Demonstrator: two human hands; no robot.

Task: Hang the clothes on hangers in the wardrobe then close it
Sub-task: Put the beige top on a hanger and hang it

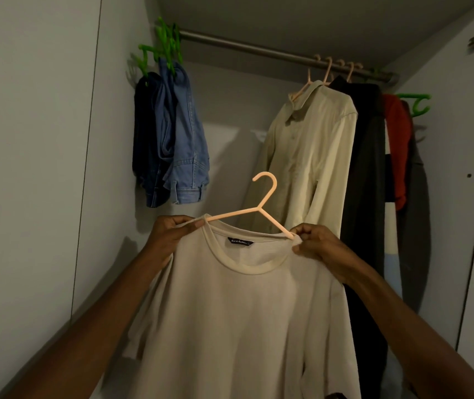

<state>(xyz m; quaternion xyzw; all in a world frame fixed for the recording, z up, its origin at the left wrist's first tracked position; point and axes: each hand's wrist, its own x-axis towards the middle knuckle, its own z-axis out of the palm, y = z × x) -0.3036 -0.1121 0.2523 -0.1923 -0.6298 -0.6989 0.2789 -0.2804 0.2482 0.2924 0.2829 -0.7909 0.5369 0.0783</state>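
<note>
Head view: both hands, left hand (pixel 169 237) and right hand (pixel 320 246), are pinching the soft, light shirt (pixel 230 312) at its shoulders over the hanger (pixel 256 210).

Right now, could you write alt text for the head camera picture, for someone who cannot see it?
Two hands, left hand and right hand, fit a cream crew-neck T-shirt onto a pale pink plastic hanger before an open wardrobe. On its metal rail hang blue denim jeans, a cream button shirt and dark garments.
</note>
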